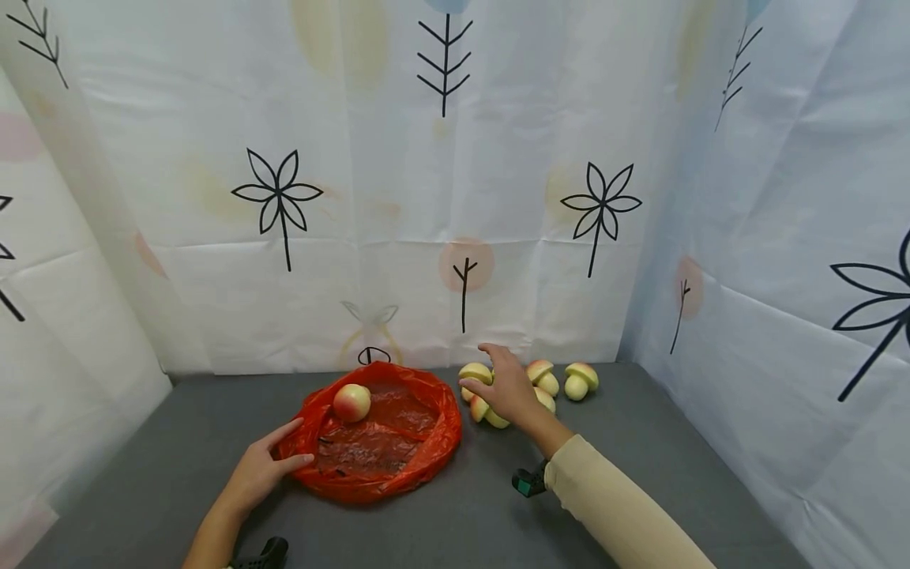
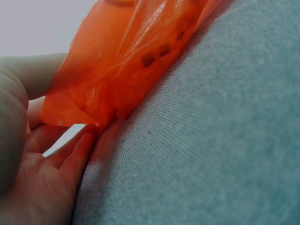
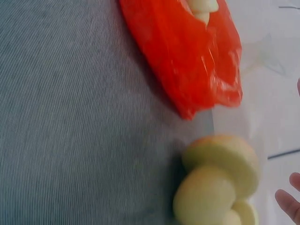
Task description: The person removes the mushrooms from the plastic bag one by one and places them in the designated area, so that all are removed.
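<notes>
A red plastic bag (image 1: 434,462) lies wide-mouthed on the grey table, its rim rolled into a ring. Inside it, toward the back left, rests a round yellow-and-red toy mushroom (image 1: 351,403); a pale cap and stem (image 3: 203,7) show there in the right wrist view. My left hand (image 1: 257,470) touches the bag's left rim, thumb and fingers spread on either side of the plastic. Right of the bag, my right hand (image 1: 508,387) hovers over a group of toy mushrooms (image 1: 490,412), fingers apart and holding nothing. It partly hides the group.
Another toy mushroom (image 1: 580,381) sits at the right end of the group, near the table's back edge. White patterned cloth (image 1: 398,197) hangs behind and at both sides. The grey table (image 1: 483,521) extends in front of the bag.
</notes>
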The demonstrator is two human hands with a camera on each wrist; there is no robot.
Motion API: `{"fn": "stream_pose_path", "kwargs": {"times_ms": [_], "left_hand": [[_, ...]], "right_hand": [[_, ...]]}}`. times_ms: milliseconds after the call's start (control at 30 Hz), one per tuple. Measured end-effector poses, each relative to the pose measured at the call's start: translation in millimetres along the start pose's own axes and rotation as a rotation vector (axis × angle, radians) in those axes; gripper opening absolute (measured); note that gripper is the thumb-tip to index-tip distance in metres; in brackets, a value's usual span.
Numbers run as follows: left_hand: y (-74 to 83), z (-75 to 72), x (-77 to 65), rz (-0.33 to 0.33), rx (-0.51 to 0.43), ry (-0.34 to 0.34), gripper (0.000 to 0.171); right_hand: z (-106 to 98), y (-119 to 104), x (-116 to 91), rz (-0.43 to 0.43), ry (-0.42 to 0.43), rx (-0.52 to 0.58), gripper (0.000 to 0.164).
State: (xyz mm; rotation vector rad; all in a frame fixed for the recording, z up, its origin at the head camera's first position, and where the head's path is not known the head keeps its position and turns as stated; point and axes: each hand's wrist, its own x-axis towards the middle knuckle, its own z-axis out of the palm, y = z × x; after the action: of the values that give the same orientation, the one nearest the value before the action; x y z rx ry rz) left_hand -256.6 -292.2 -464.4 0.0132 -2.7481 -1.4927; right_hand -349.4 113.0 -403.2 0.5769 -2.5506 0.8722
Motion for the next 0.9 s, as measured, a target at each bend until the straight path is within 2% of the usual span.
{"fn": "stream_pose_path", "kwargs": {"times_ms": [233, 567, 767, 900], "left_hand": [[-0.6, 0.2, 1.1, -0.006, 0.010, 0.000, 0.082], [-1.2, -0.4, 3.2, -0.002, 0.018, -0.003, 0.082], [-1.9, -0.5, 3.5, 0.001, 0.027, 0.004, 0.082], [-0.4, -1.1, 1.1, 0.009, 0.032, 0.009, 0.081]], "right_hand": [[17.3, -16.2, 7.6, 0.000, -0.019, 0.036, 0.069], [47.9, -39.3, 11.2, -0.050, -0.031, 0.080, 0.063], [66.7, -53.8, 12.4, -0.023, -0.040, 0.199, 0.060], [80.3, -63.7, 12.5, 0.019, -0.047, 0.236, 0.059]]}}
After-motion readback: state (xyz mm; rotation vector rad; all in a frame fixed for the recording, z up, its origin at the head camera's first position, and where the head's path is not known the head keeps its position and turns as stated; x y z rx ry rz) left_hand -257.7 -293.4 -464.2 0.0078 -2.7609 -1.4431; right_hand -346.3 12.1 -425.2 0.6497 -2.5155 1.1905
